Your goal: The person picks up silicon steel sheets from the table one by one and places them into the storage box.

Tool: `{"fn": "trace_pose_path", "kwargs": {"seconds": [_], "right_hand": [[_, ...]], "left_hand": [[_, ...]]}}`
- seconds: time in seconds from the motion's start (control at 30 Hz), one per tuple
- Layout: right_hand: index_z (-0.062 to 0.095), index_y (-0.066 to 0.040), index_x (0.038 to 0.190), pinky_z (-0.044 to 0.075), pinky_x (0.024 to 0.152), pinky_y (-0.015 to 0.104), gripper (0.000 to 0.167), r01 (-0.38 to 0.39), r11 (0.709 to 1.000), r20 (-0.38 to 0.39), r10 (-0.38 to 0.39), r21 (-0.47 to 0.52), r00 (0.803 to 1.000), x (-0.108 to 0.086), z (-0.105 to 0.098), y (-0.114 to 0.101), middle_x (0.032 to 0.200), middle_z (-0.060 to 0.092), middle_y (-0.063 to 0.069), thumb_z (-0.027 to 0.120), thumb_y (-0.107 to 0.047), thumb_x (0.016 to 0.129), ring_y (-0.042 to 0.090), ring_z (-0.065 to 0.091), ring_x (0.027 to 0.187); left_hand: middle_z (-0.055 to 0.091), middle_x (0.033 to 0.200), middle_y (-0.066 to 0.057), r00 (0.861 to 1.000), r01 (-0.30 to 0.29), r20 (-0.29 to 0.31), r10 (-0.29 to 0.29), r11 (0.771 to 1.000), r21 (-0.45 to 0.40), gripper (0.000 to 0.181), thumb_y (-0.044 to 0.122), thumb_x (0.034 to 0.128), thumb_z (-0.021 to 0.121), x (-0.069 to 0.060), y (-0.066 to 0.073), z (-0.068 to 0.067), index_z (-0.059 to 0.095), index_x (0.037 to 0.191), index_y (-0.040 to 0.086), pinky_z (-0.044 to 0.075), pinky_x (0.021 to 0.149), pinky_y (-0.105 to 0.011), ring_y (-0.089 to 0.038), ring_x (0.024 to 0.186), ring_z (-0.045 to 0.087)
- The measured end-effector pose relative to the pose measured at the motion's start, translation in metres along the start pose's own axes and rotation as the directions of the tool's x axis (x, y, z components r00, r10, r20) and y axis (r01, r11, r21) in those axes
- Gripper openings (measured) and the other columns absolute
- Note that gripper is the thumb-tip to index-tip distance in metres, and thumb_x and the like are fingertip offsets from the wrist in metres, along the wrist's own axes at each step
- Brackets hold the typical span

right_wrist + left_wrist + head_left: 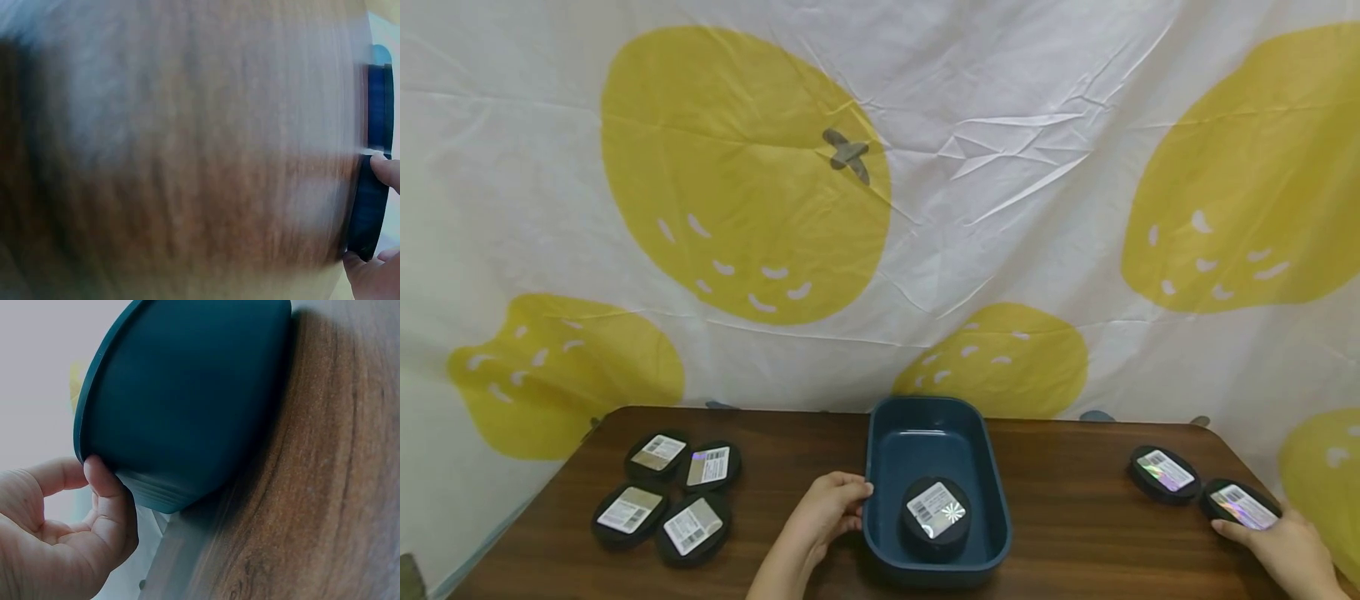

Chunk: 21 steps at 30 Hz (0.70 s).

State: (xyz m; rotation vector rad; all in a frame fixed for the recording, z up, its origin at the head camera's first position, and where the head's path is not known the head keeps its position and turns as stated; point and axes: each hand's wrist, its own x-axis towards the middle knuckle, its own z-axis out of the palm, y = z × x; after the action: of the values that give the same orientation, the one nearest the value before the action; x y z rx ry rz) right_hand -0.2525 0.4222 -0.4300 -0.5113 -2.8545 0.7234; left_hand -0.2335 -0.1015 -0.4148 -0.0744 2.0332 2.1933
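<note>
Nearest me, a left hand (830,508) pinched a dark-blue, rounded-rectangular pan (925,454) by its rim, while the right hand (1291,546) clasped between thumb and fingers a round, black, plastic-looking disc (1242,503), probably light, stiff, best gripped edgewise.

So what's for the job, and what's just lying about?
Probably the job:
blue rectangular tray, left hand holding it
round black labelled container inside
matching container, right hand gripping
five more matching containers

Probably just there:
brown wooden table
white cloth, yellow fruit print

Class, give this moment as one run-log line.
left hand: pinches blue tray at rim; right hand: grips black disc; in tray: one disc; table, left: four discs; table, right: another disc
</note>
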Motion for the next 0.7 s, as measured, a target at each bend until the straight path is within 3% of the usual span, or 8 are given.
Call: {"fn": "trace_pose_path", "kwargs": {"seconds": [0.17, 0.4, 0.7], "right_hand": [[0.027, 0.027, 0.118, 0.037, 0.078, 0.060, 0.095, -0.027, 1.000, -0.040, 0.028, 0.011, 0.999, -0.0034, 0.0001, 0.0009, 0.109, 0.037, 0.048, 0.072, -0.043, 0.073, 0.058, 0.040, 0.100], [0.018, 0.028, 0.126, 0.031, 0.088, 0.063, 0.104, -0.071, 0.997, 0.009, 0.071, -0.009, 0.997, -0.0066, -0.0021, 0.0003, 0.115, 0.029, 0.046, 0.068, -0.048, 0.075, 0.056, 0.028, 0.107], [0.019, 0.027, 0.128, 0.031, 0.085, 0.061, 0.106, -0.062, 0.998, -0.003, 0.062, 0.006, 0.998, -0.0068, -0.0037, 0.0027, 0.118, 0.028, 0.045, 0.067, -0.051, 0.075, 0.057, 0.025, 0.106]], "left_hand": [[0.049, 0.073, -0.004, 1.000, -0.002, -0.003, 0.002, 1.000, 0.005, 0.031, 0.005, 0.0847, 0.055, 0.0004, 0.0000, -0.0003, 0.048, 0.106, -0.016, 0.045, 0.053, -0.020, -0.011, 0.060, 0.047], [0.051, 0.073, -0.005, 1.000, -0.002, -0.002, 0.002, 1.000, 0.002, 0.031, 0.004, 0.0852, 0.053, -0.0007, 0.0007, 0.0005, 0.047, 0.107, -0.017, 0.045, 0.053, -0.020, -0.011, 0.059, 0.048], [0.050, 0.073, -0.004, 1.000, -0.007, -0.008, 0.007, 1.000, 0.000, 0.030, 0.005, 0.0847, 0.054, -0.0007, 0.0013, 0.0016, 0.048, 0.105, -0.016, 0.045, 0.053, -0.020, -0.011, 0.060, 0.048]]}}
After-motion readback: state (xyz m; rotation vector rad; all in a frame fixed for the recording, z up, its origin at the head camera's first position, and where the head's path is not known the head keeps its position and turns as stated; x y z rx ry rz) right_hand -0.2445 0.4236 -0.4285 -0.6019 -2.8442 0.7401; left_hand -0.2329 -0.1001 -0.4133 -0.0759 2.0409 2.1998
